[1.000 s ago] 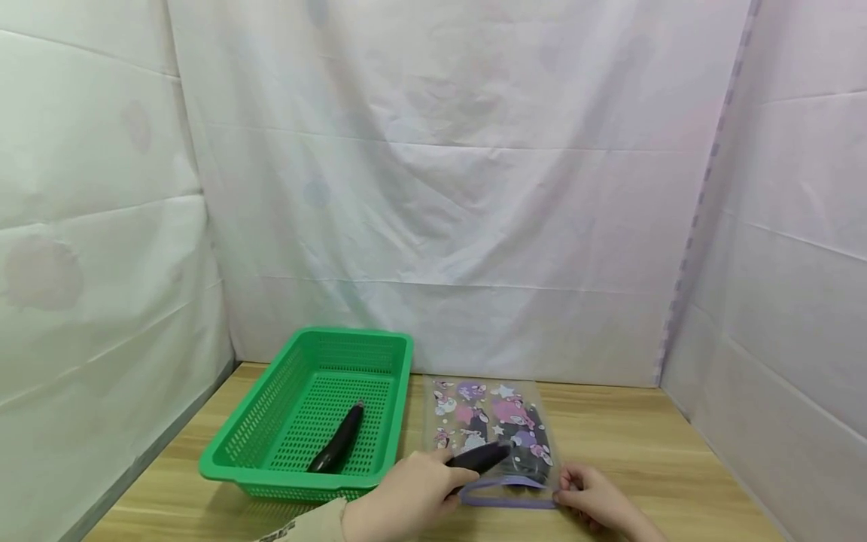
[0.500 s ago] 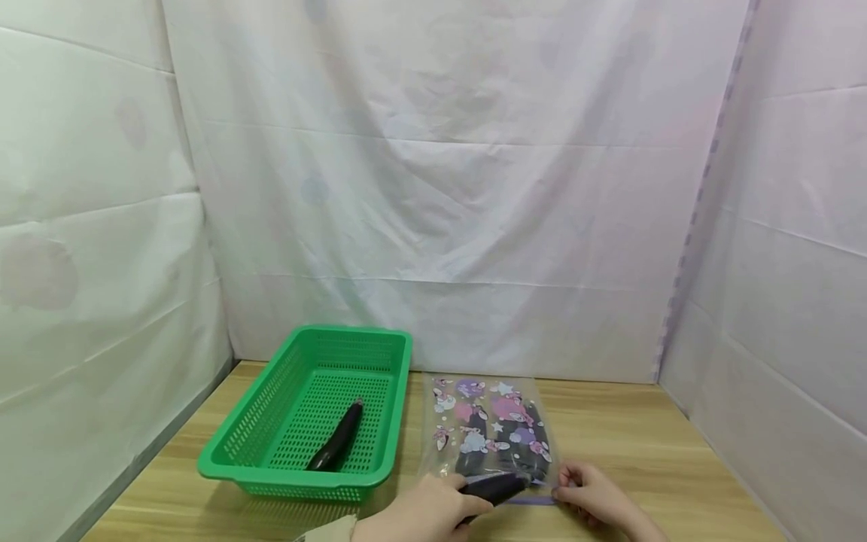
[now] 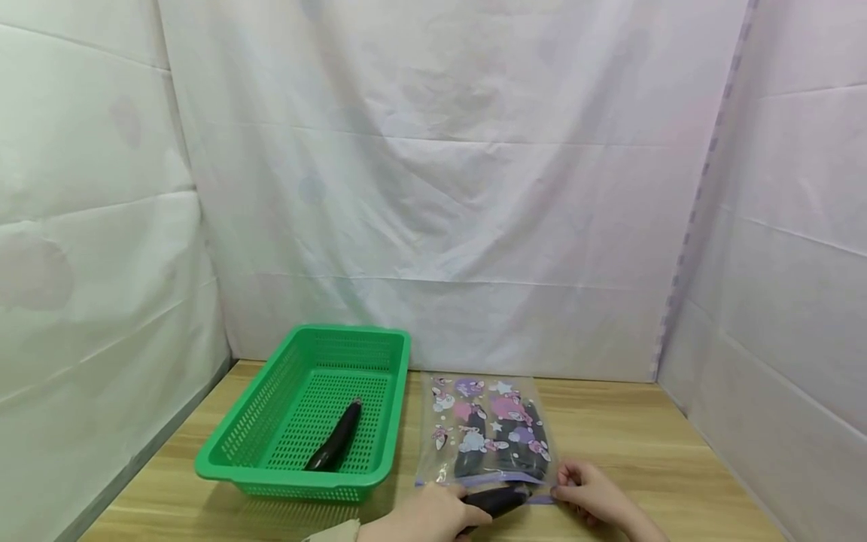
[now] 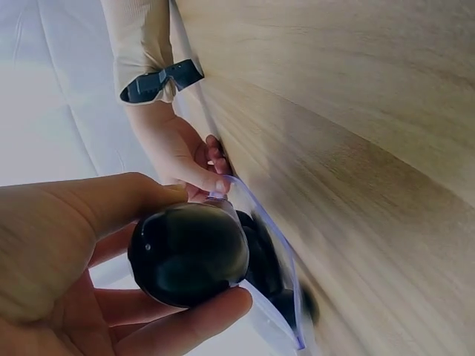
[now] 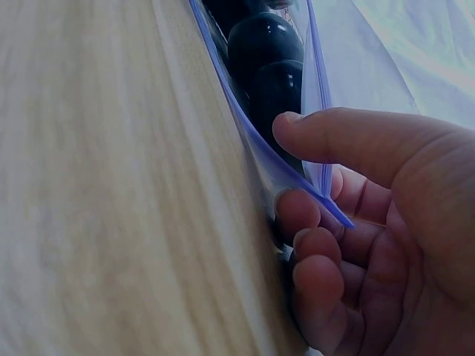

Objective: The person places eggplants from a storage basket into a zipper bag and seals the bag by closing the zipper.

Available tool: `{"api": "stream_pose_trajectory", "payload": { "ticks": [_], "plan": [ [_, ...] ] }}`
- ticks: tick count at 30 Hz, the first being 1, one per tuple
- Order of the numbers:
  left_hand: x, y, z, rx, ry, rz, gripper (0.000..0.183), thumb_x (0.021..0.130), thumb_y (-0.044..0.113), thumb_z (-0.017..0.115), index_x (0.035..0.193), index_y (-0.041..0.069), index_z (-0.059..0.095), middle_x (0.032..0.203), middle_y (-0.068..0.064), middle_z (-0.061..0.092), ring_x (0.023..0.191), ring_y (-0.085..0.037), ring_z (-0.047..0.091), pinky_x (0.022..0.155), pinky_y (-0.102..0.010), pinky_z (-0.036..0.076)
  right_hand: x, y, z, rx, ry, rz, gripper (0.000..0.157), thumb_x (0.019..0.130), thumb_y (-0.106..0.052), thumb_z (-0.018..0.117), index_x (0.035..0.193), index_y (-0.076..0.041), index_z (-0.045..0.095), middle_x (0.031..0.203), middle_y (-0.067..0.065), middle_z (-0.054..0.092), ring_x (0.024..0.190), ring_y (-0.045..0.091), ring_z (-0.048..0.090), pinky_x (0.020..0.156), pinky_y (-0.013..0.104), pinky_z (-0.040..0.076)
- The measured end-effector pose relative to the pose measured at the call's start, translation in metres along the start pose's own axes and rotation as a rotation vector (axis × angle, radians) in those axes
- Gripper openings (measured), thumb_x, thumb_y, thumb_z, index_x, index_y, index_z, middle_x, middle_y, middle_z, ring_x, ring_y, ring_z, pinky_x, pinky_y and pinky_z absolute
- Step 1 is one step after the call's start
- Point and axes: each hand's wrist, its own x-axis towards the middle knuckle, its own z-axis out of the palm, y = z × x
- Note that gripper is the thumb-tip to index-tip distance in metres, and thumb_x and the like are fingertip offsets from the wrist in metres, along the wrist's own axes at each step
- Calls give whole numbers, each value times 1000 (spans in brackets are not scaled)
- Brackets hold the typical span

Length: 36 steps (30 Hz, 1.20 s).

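My left hand grips a dark purple eggplant from behind, its stem end pointing right, at the mouth of a clear zip bag printed with pink and purple cartoons. From the left wrist view, the rounded end of this eggplant faces the camera, thumb on one side and fingers on the other. The bag lies flat with its purple-edged opening toward me, and several dark eggplants are inside. My right hand pinches the bag's right corner between thumb and fingers, and the mouth gapes in the right wrist view.
A green perforated basket stands left of the bag, with one eggplant lying in it. Both rest on a wooden table. White cloth hangs behind and along both sides.
My left hand has drawn the eggplant back toward me and slightly right, from over the bag to its opening edge. The right hand has stayed at the bag's corner.
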Motion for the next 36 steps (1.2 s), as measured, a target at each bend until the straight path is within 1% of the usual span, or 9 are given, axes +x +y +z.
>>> {"api": "stream_pose_trajectory", "payload": {
  "ticks": [6,12,16,18,20,23,25,31,36],
  "plan": [
    [-3,-4,4,50,14,2,31,78,17,64,106,29,62,74,18,53,64,2,40,51,-12,31,-1,-2,0,8,-3,10,27,78,-25,64,78,-5,48,56,-2,46,43,10,41,33,24,35],
    [-4,-8,6,16,-12,-88,34,76,18,66,107,30,62,86,15,58,75,1,49,56,-15,38,-1,-2,0,-3,-7,13,25,79,-26,63,78,-5,49,56,-3,47,42,9,41,33,22,34],
    [-4,-9,6,-28,-30,-164,34,75,18,66,107,30,63,94,10,58,77,0,50,57,-17,39,-1,-3,-1,-5,-1,3,25,79,-25,63,78,-5,48,56,-2,47,42,8,41,32,22,34],
    [-4,-10,7,-22,-17,-173,34,74,17,67,106,29,64,98,8,58,77,0,49,57,-18,39,-1,-3,-1,-4,2,1,25,79,-25,63,77,-5,48,55,-2,46,42,8,41,32,22,34],
    [-4,-11,7,12,15,-153,32,73,17,67,103,28,65,100,7,58,76,-1,48,57,-16,38,-1,-3,0,-3,4,-4,26,78,-25,64,77,-5,47,55,-2,45,42,9,40,32,23,34],
    [-5,-13,10,67,71,-98,27,70,16,67,96,24,66,85,12,59,69,0,45,53,-14,34,-1,-3,0,-4,6,-7,28,78,-26,64,77,-4,47,55,-1,45,42,9,40,32,23,34],
    [-5,-13,11,78,93,-87,25,69,14,67,93,23,66,78,14,57,66,0,44,51,-14,33,-1,-3,0,-4,6,-8,28,78,-26,65,77,-4,47,55,-1,45,42,9,40,32,23,33],
    [-2,-10,12,59,75,-147,22,69,15,67,88,24,65,68,16,54,62,0,45,50,-16,33,-1,-3,1,-4,8,-9,27,78,-25,64,78,-5,46,55,-1,44,42,9,39,32,23,33],
    [3,-6,14,85,52,-152,10,69,18,68,75,22,60,57,14,44,53,-1,39,46,-17,31,-1,-2,1,4,4,-22,27,79,-24,64,78,-4,46,55,-1,44,41,9,39,32,23,33]
  ]
}}
